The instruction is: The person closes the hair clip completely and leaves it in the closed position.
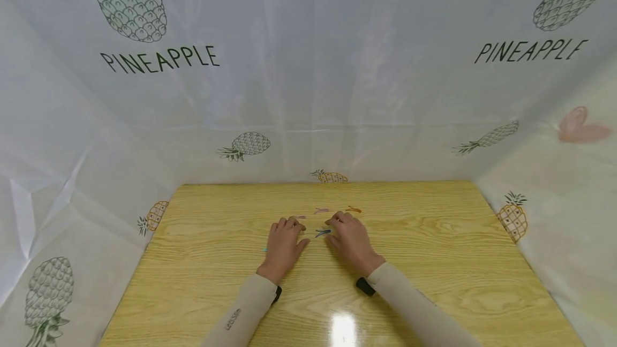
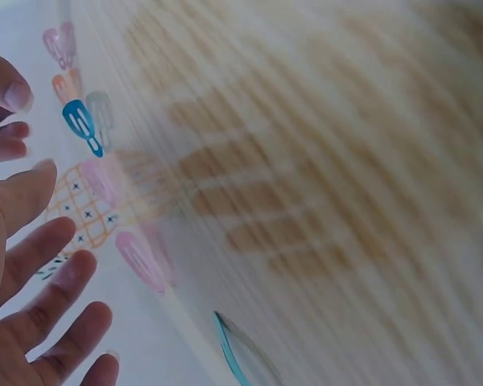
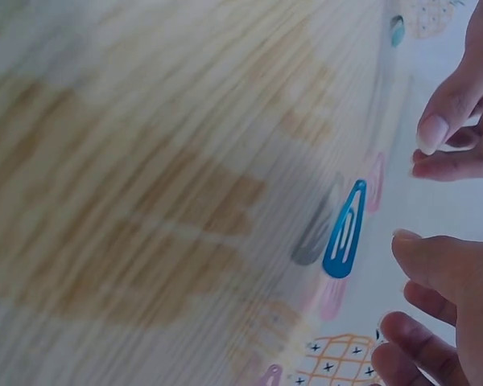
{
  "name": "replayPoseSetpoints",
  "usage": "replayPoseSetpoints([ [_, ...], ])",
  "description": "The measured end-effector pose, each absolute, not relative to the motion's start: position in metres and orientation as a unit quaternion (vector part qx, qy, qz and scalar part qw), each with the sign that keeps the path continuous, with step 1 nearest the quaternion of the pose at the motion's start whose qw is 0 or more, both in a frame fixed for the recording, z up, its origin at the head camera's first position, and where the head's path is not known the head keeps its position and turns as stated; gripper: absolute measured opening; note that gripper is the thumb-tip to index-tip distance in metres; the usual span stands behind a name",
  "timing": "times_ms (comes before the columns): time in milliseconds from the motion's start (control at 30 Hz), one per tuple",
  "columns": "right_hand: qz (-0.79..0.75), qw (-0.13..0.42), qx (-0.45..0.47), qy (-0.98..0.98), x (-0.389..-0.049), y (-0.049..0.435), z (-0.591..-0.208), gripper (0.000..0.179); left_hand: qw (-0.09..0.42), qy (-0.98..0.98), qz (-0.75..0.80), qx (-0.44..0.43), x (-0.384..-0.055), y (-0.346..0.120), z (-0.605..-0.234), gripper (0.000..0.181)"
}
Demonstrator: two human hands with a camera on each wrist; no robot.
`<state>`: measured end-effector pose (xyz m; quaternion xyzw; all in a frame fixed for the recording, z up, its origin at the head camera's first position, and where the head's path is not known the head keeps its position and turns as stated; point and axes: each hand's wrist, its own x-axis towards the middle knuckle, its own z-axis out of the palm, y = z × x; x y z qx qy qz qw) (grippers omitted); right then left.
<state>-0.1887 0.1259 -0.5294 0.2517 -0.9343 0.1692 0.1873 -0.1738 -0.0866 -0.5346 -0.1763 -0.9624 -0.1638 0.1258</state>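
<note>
Between the two hands a blue snap hair clip (image 1: 322, 233) lies on the wooden table. To its left, my left hand (image 1: 284, 245) hovers low with loosely bent, spread fingers and holds nothing. Right of the clip, my right hand (image 1: 352, 240) has its thumb and fingers parted near it; the right wrist view shows a gap between those fingers and the blue clip (image 3: 346, 232). Just beyond the left fingertips is a pink hair clip (image 1: 301, 217). A second pink clip (image 1: 321, 210) lies farther back, and an orange clip (image 1: 354, 209) sits beyond the right hand.
A teal clip (image 1: 264, 249), partly hidden, lies left of the left hand. The wooden table (image 1: 434, 240) meets a white pineapple-print sheet (image 1: 385, 143) at its back and sides. Light glares off the table's near part.
</note>
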Motion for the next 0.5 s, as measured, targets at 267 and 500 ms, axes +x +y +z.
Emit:
replayPoseSetpoints([
  [267,0.174,0.174,0.240,-0.939,-0.1925,0.1326,-0.5325,0.032,0.129,-0.965,-0.157,-0.165,-0.1769,-0.0811,-0.5409,0.029],
  [500,0.165,0.169,0.246,-0.940,-0.1962,0.1360,-0.5349,0.036,0.116,-0.967,-0.157,-0.161,-0.1787,-0.0782,-0.5429,0.029],
])
